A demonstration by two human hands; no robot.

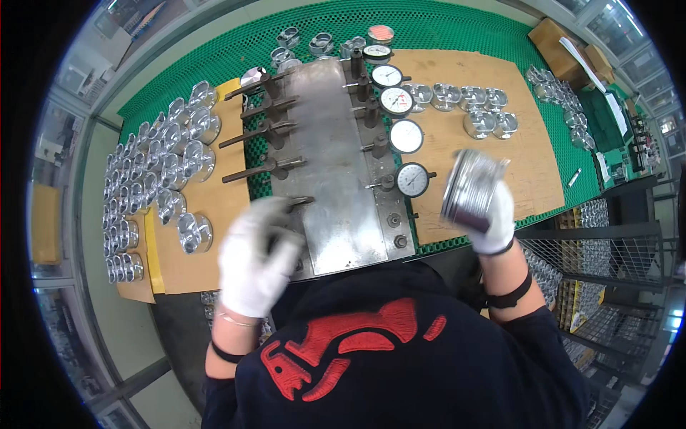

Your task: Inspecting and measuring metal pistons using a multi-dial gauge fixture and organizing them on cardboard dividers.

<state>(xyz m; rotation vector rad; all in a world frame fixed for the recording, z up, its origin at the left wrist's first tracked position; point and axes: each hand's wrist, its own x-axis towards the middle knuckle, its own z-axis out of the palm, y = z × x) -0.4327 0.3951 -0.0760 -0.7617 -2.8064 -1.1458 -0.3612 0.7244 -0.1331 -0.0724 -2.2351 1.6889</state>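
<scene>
My right hand, in a white glove, grips a silvery piston with ring grooves round its side. The piston is tilted in the air above the cardboard at the right and is blurred by motion. My left hand, also gloved in white, hovers by the near left edge of the steel gauge plate. Its thumb and fingers curve apart, somewhat smeared, beside the nearest clamp lever; part of that lever is hidden under the hand. A dial gauge stands between the plate and the held piston.
Many pistons stand in rows on cardboard at the left. Several more are on the right-hand cardboard. Other dial gauges line the plate's right side, opposite levers. Wire-mesh racks stand at the lower right.
</scene>
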